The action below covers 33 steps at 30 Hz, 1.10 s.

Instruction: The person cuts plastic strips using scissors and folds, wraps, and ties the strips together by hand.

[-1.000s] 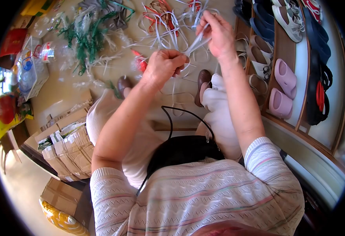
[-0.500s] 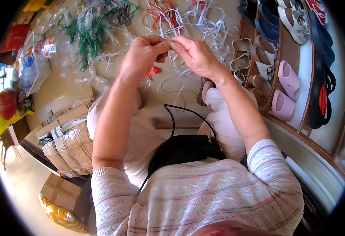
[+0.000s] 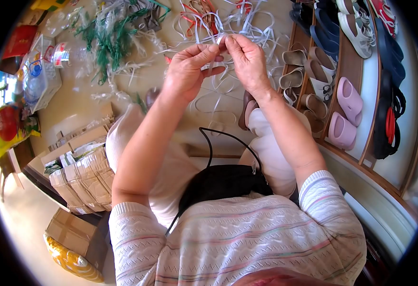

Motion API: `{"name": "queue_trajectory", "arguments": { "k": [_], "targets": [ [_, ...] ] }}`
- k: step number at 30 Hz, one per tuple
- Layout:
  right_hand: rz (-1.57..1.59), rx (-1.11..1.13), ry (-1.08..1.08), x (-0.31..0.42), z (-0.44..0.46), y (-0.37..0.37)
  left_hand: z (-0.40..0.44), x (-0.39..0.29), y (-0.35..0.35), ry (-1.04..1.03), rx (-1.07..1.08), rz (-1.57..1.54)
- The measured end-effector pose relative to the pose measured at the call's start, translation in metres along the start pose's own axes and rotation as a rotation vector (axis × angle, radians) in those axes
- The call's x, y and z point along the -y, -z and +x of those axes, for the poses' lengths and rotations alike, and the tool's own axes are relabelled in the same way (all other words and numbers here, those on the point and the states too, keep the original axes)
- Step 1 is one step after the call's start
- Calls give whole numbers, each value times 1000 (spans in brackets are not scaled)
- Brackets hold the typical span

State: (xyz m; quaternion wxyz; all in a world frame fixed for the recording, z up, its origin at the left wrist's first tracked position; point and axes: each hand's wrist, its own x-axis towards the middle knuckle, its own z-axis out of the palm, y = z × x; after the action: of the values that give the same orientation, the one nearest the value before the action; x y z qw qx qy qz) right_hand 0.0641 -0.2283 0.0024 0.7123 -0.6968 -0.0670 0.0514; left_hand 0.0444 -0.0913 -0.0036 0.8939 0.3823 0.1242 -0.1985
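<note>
My left hand (image 3: 192, 69) is closed, thumb against forefinger, on a thin white ribbon (image 3: 222, 40). Close beside it, my right hand (image 3: 248, 62) pinches the same ribbon between thumb and fingers. A short stretch of it shows between the fingertips, and a pale strand seems to hang below my left hand. On the floor beyond lie tangled white ribbons (image 3: 262, 29) and red-orange ribbons (image 3: 211, 21). A black bag (image 3: 223, 183) with a thin strap rests on my lap.
Green netting (image 3: 108, 45) and clear plastic scraps lie at the upper left. Beside them are a clear bottle (image 3: 68, 55) and a white basket (image 3: 47, 88). Cardboard (image 3: 87, 178) is stacked at my left. A rack of shoes, with pink clogs (image 3: 343, 129), stands at my right.
My hands have moved apart a little, and white ribbon now shows between them. My right hand has gone up slightly; my left hand has turned and shifted slightly right. A red piece below them has gone from view.
</note>
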Motion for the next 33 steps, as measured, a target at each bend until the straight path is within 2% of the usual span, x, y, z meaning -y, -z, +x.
{"name": "queue_trajectory", "arguments": {
  "k": [4,7,10,13,16,22,25,28,31,33],
  "targets": [
    [229,-23,-180,5,-3,-9,2,14,-1,37,36,-25],
    [185,-47,-7,-7,0,-12,7,20,-1,4,71,-37],
    [167,73,-91,1,2,-3,2,15,-5,37,105,-123],
    [186,104,-158,6,2,-1,-1,10,-1,102,173,-128],
    [199,61,-215,11,-2,-4,-5,4,-10,162,132,-109],
    [331,54,-164,3,1,-6,-3,7,-7,134,119,-41],
    [423,115,-283,9,1,-1,-10,-5,-18,174,86,-48],
    [415,274,-258,9,6,10,-9,-6,-12,175,123,-8],
    [611,386,-286,20,9,10,-8,-12,-4,249,194,-79],
    [508,346,-220,19,8,4,-9,-12,-5,235,184,-62]
  ]
}}
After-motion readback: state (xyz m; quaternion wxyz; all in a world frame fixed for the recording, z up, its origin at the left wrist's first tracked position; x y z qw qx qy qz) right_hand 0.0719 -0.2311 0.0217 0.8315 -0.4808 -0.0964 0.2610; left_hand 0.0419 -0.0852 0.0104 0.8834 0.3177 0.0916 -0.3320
